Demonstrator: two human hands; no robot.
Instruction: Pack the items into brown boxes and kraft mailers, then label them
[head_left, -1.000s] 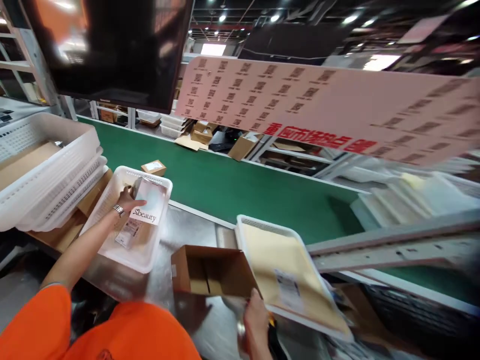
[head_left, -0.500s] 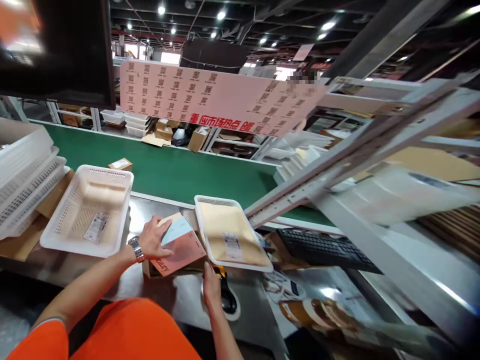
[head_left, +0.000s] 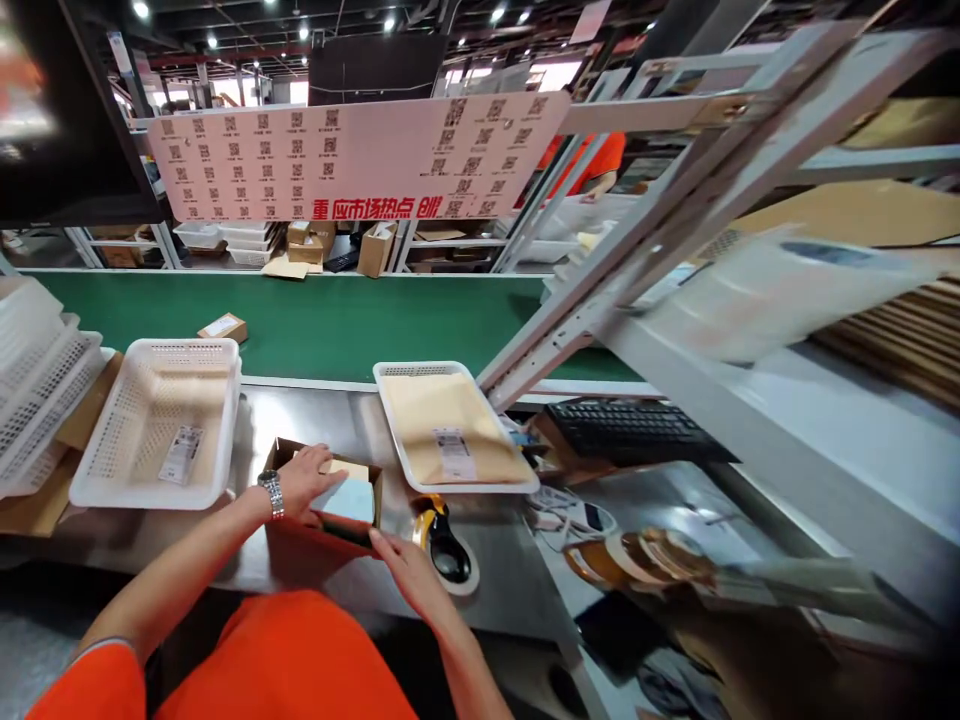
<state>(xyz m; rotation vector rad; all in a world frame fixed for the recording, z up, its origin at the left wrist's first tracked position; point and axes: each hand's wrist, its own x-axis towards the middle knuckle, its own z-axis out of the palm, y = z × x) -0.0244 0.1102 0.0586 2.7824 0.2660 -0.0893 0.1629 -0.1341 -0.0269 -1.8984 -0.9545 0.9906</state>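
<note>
On the steel bench in front of me stands an uncovered cardboard box (head_left: 319, 545). Inside it sits a smaller printed box, of which a light blue and cream part (head_left: 351, 498) shows. My left hand (head_left: 304, 487), with a metal watch at the wrist, reaches into the carton with its fingers closed on the printed box. At the carton's right front corner, my right hand (head_left: 409, 572) grips the edge, thumb on top. Just right of that hand lies a yellow and black tape dispenser (head_left: 444, 548).
A white basket (head_left: 229, 420) with a labelled packet stands at left, beside stacked baskets (head_left: 56, 400). Another basket (head_left: 531, 487) holds a labelled tan envelope. Behind runs a green belt (head_left: 360, 320) carrying a small parcel (head_left: 225, 327). A slanted metal post (head_left: 570, 330) and keyboard (head_left: 637, 428) are at right.
The printed box, tilted above the carton before, now sits down inside it. My right hand has moved left from beside the tape dispenser onto the carton's corner. The view has shifted.
</note>
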